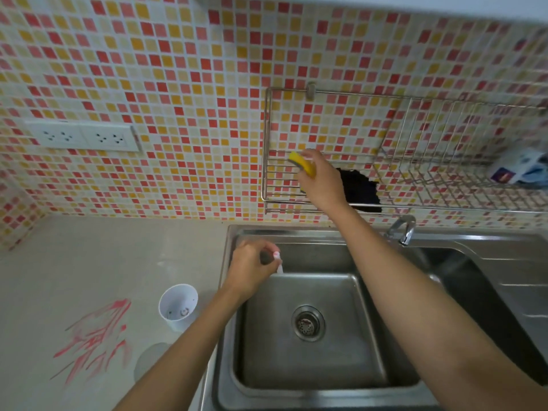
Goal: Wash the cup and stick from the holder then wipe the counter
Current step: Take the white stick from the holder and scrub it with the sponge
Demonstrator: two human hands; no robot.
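In the head view, we stretched our right hand (321,182) up and forward to the wire rack on the mosaic wall (415,161), the forearm running long across the steel sink basin (311,366), and its fingers were clenched around a yellow sponge with a dark scouring side (302,164), held at the rack's left end just beside a black scouring pad (358,191). Our left hand (252,269) hovered over the basin's rear left corner, wrist bent, fingers pinched on a thin white stick with a pinkish tip (278,262); its long axis ran roughly up and down, pink tip uppermost, lower end toward the basin. The white plastic cup (178,307) stood upright on the grey counter (89,262), left of the sink, its mouth open to us, near red streaks (95,336) smeared on the counter.
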